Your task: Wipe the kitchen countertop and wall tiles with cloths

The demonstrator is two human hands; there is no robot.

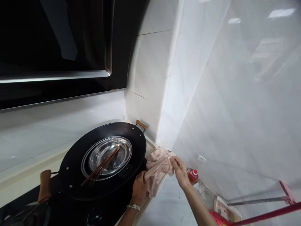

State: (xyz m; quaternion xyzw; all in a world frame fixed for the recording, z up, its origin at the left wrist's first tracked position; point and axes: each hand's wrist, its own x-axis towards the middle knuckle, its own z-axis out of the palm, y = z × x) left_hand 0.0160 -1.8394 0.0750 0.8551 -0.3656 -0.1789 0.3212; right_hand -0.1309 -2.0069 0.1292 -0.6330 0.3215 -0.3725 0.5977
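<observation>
A pale pink cloth (158,167) lies bunched on the counter edge beside a black wok (70,175). My left hand (139,188), a watch on its wrist, is closed on the cloth's lower left part. My right hand (180,171) pinches the cloth's upper right corner. Inside the wok rests a shiny steel dish (101,150) with dark wooden chopsticks (100,171) laid across it. The wok has a wooden loop handle (141,125) at the far side and a brown long handle (44,185) at the near left.
A black range hood (58,47) hangs over the wok. White tiled walls (223,94) close in the corner, with a wall socket (201,159). A red-capped bottle (192,175) stands on the floor, near a red metal frame (270,213) and a printed box (223,208).
</observation>
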